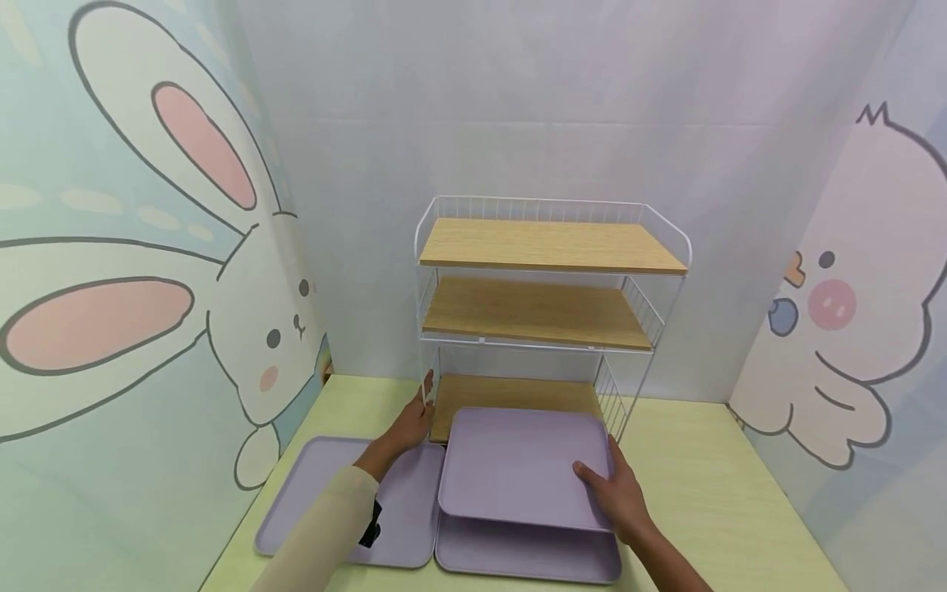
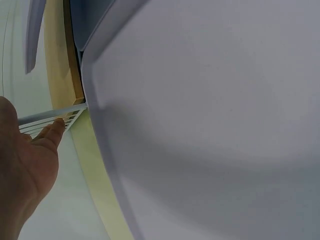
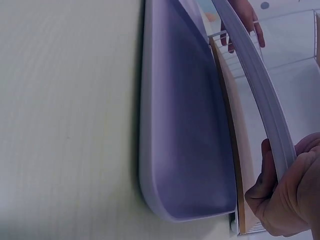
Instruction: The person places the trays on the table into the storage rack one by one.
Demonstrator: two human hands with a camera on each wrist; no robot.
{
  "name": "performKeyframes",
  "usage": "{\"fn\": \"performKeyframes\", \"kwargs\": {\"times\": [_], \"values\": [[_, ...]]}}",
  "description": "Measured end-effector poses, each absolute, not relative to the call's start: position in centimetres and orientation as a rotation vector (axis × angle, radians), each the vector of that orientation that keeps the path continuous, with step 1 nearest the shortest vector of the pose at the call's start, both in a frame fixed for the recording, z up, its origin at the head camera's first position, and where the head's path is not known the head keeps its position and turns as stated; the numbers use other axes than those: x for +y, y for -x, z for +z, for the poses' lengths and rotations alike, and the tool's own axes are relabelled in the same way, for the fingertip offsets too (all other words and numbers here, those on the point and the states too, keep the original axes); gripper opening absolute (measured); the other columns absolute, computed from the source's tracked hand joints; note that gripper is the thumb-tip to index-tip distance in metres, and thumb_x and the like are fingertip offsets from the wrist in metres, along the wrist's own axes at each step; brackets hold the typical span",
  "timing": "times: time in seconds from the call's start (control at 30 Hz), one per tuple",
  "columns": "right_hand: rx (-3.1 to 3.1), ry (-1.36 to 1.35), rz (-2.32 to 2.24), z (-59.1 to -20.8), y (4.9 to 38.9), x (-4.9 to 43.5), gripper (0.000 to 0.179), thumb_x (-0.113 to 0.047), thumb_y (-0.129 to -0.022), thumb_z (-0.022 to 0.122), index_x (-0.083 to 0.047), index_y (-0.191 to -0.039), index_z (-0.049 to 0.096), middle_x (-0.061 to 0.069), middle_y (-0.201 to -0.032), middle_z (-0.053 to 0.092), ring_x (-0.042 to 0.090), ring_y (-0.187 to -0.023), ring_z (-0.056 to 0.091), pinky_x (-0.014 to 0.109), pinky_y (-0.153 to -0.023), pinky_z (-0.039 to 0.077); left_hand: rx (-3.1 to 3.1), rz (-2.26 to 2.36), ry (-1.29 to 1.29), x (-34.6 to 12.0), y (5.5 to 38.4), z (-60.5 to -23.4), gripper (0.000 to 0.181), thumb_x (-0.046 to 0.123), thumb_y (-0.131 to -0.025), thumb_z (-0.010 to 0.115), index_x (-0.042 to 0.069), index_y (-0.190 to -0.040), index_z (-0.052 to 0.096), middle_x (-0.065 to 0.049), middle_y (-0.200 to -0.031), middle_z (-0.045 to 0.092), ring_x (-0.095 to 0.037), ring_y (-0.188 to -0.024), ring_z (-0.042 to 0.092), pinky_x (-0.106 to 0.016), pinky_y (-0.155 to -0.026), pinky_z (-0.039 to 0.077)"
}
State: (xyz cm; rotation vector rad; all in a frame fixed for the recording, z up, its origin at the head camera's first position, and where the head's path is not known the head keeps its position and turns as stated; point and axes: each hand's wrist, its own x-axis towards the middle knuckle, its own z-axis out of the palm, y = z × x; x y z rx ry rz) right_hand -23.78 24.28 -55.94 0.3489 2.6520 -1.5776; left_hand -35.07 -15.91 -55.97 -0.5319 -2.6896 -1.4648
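My right hand [image 1: 621, 497] grips a lilac tray [image 1: 525, 469] by its right edge, thumb on top and fingers underneath. This tray is raised above a second lilac tray [image 1: 528, 551] on the table, and its far end overlaps the bottom wooden shelf [image 1: 518, 393] of a white wire rack [image 1: 551, 345]. At the rack's left side, my left hand [image 1: 410, 423] has its fingers extended against the wire side panel [image 2: 50, 120]; the right wrist view shows its fingers spread there. Whether the raised tray touches the shelf cannot be made out.
Another lilac tray [image 1: 403, 510] lies on the table at the left, partly under my left forearm. Above are the rack's middle shelf [image 1: 536, 311] and top shelf [image 1: 547, 244]. The pale table [image 1: 710, 493] extends to the right; cartoon-printed curtains [image 1: 473, 90] enclose it.
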Motion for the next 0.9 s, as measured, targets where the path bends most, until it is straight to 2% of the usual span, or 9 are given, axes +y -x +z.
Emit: {"fn": "performKeyframes", "kwargs": {"times": [0.27,0.53,0.57,0.63,0.73,0.8,0.9], "values": [[2.653,-0.317,-1.607,-55.5,27.8,23.9,0.106,-0.035,-0.109,0.075,-0.001,-0.18,0.005,0.041,-0.181,0.016,0.065,-0.165,0.023,0.075,-0.133,0.03,-2.663,-1.48,0.523,-16.1,35.2,-56.2,0.066,0.006,-0.121,0.032,-0.006,-0.179,0.002,-0.039,-0.182,0.016,-0.06,-0.168,0.024,-0.072,-0.137,0.024],[2.724,-0.286,-1.605,-56.6,32.0,23.5,0.103,-0.032,-0.108,0.073,0.002,-0.18,0.008,0.041,-0.181,0.018,0.064,-0.167,0.021,0.073,-0.135,0.028,-2.651,-1.484,0.535,-16.0,35.5,-56.7,0.066,0.003,-0.121,0.032,-0.005,-0.179,0.001,-0.035,-0.184,0.013,-0.056,-0.171,0.021,-0.069,-0.139,0.02],[2.728,-0.281,-1.614,-57.2,32.8,23.7,0.105,-0.035,-0.107,0.074,0.0,-0.18,0.008,0.041,-0.181,0.019,0.064,-0.166,0.022,0.073,-0.135,0.029,-2.642,-1.487,0.541,-16.0,35.5,-56.7,0.066,0.003,-0.121,0.032,-0.006,-0.179,0.001,-0.036,-0.184,0.013,-0.056,-0.171,0.021,-0.07,-0.139,0.02],[2.798,-0.286,-1.617,-59.6,35.2,24.4,0.106,-0.043,-0.104,0.077,-0.003,-0.181,0.016,0.041,-0.177,0.029,0.066,-0.161,0.032,0.071,-0.128,0.04,-2.652,-1.495,0.535,-16.0,35.4,-56.8,0.067,0.004,-0.121,0.031,-0.004,-0.179,0.0,-0.035,-0.185,0.012,-0.055,-0.171,0.021,-0.069,-0.139,0.021],[2.86,-0.283,-1.594,-63.5,39.0,25.7,0.112,-0.056,-0.099,0.082,-0.009,-0.181,0.021,0.041,-0.173,0.039,0.065,-0.156,0.043,0.068,-0.121,0.049,-2.669,-1.481,0.53,-15.9,35.3,-56.7,0.067,0.005,-0.121,0.032,-0.003,-0.179,0.0,-0.036,-0.184,0.014,-0.056,-0.17,0.024,-0.069,-0.138,0.024],[2.91,-0.286,-1.557,-66.0,41.5,26.5,0.114,-0.061,-0.096,0.083,-0.011,-0.181,0.025,0.04,-0.17,0.045,0.064,-0.152,0.049,0.067,-0.117,0.053,-2.682,-1.464,0.532,-15.8,35.3,-56.6,0.067,0.007,-0.121,0.031,-0.003,-0.18,-0.001,-0.036,-0.184,0.014,-0.056,-0.169,0.025,-0.069,-0.138,0.025],[2.92,-0.288,-1.486,-66.4,43.3,26.4,0.116,-0.062,-0.095,0.082,-0.007,-0.179,0.025,0.041,-0.168,0.047,0.066,-0.149,0.052,0.073,-0.118,0.051,-2.68,-1.46,0.535,-15.8,35.3,-56.4,0.067,0.005,-0.121,0.031,-0.002,-0.18,-0.001,-0.036,-0.184,0.015,-0.056,-0.169,0.026,-0.069,-0.138,0.025]]}}
